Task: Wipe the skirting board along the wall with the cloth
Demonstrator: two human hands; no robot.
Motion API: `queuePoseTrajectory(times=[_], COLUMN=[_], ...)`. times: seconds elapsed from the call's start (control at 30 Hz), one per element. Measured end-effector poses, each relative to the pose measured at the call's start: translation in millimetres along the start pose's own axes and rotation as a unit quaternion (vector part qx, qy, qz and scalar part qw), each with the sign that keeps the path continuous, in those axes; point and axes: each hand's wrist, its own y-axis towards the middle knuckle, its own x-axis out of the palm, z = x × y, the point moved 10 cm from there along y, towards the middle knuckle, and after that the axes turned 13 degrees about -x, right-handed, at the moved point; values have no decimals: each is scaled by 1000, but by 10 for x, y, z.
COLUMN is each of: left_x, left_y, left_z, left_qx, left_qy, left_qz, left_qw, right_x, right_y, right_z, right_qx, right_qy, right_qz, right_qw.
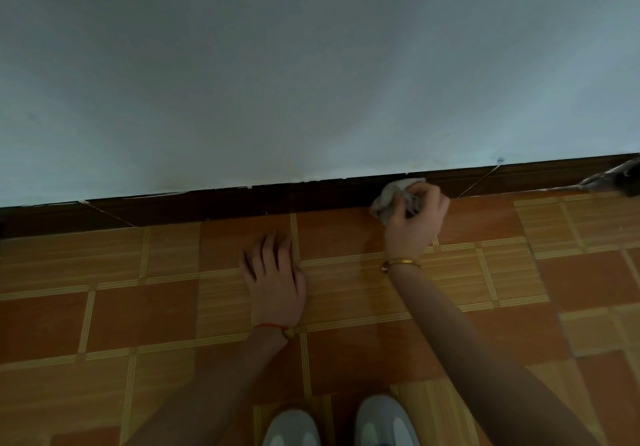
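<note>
A dark brown skirting board (214,205) runs along the foot of the pale wall (311,64), rising toward the right. My right hand (415,217) grips a crumpled whitish cloth (388,196) and holds it against the board right of centre. A gold bangle circles that wrist. My left hand (273,272) lies flat on the tiled floor, fingers spread and pointing toward the wall, a red string at its wrist.
The floor is orange and tan tiles (138,307) with striped borders. A dark object with a shiny wrap (620,179) sits by the board at the far right edge. My two grey shoes (339,425) show at the bottom.
</note>
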Motion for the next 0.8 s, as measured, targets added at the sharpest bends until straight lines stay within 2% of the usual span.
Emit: queuePoseTrajectory(times=[0.1,0.17,0.3,0.4,0.5,0.7,0.8], left_x=[-1,0,-7,-2,14,22,1], left_y=[9,7,-3,6,7,12,8], left_z=[-4,5,8,-3,-4,-5,2], left_qx=[3,3,6,3,2,-4,-3], left_qy=[0,2,1,4,-1,1,0], left_qz=[-1,-4,-2,-6,-10,-19,-12], left_qw=[1000,1000,1000,1000,1000,1000,1000], right_x=[-105,-35,392,522,376,-97,-44], right_y=[50,-10,-309,-410,-268,116,74], right_z=[86,18,-304,-441,-304,58,32], right_qx=[14,7,-41,-65,-53,-7,-22], right_qy=[-16,-11,3,22,0,-50,-41], right_qz=[25,13,-93,-124,-110,-28,-36], right_qw=[999,1000,995,990,993,998,998])
